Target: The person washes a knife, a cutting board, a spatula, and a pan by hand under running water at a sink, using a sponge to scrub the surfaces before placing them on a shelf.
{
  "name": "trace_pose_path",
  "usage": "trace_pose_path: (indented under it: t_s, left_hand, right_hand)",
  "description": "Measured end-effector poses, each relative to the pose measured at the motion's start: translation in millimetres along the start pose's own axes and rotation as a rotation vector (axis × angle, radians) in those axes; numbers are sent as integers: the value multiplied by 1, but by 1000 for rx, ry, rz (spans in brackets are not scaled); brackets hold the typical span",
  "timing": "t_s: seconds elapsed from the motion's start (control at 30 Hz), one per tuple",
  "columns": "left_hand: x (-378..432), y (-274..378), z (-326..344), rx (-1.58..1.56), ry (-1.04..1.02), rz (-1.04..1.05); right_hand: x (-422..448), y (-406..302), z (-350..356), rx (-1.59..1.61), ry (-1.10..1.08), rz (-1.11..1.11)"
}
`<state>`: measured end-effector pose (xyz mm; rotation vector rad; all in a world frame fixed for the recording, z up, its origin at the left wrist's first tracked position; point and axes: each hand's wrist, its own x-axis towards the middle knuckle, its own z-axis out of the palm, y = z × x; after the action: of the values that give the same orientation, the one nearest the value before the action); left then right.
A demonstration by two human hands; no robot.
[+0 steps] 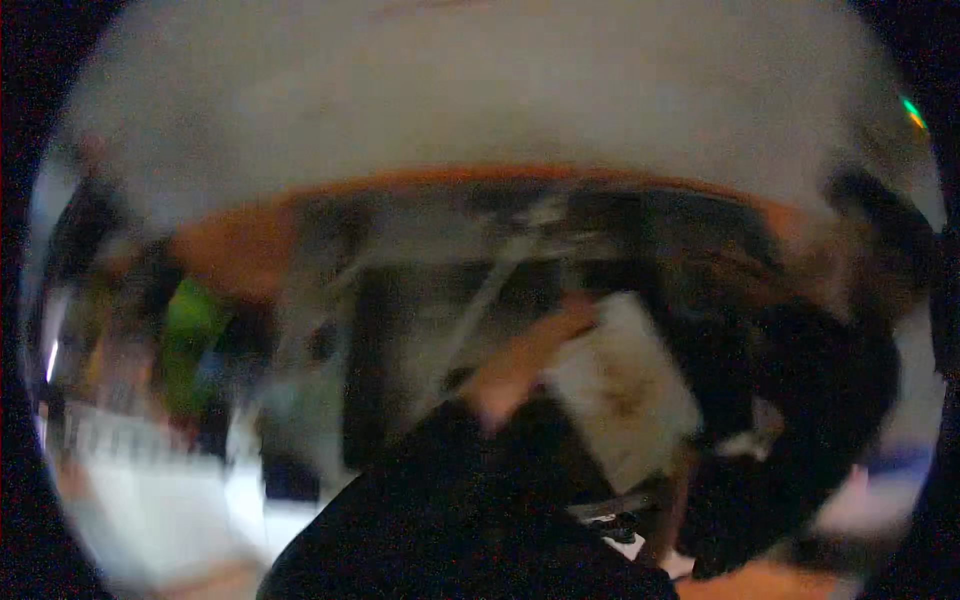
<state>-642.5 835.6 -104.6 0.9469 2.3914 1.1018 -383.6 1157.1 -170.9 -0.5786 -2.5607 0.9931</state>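
Note:
Heavy blur covers the whole view. A bare forearm reaches up and to the right from a dark sleeve, and my left hand (577, 306), as it appears, meets the upper left edge of a pale, flat-sided object (626, 386). Brown stains mark its face; whether it is a box or a board I cannot tell. The fingers are too smeared to show a grip. Beside the object's lower right corner runs a skin-toned strip (681, 491), possibly part of my right hand or arm. Dark clothing (465, 510) fills the bottom middle.
A wide pale surface (487, 90) with an orange edge (465, 176) spans the top, with a dark recess and pale bars (487, 292) below it. Dark shapes (825, 375) crowd the right. At left are a bright green thing (191, 337) and a white surface (157, 510).

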Motion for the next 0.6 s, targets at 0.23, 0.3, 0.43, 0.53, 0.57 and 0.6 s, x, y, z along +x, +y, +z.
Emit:
trace_pose_path:
  t_s: [0.23,0.3,0.43,0.53,0.57,0.6]
  left_hand:
    - [-69,52,13,50,186,-8]
    - [-65,46,-1,66,230,-33]
    - [-55,15,2,36,251,-104]
    - [-40,-7,8,36,239,-149]
    - [-25,-7,8,37,212,-143]
    - [-20,-10,7,36,219,-161]
  right_hand:
    - [-9,20,-42,21,-13,250]
    - [17,21,-46,93,-38,320]
    - [16,26,-57,246,-52,474]
    - [2,24,-59,364,-34,567]
    - [-9,22,-65,395,-2,598]
    - [-7,14,-65,421,-10,598]
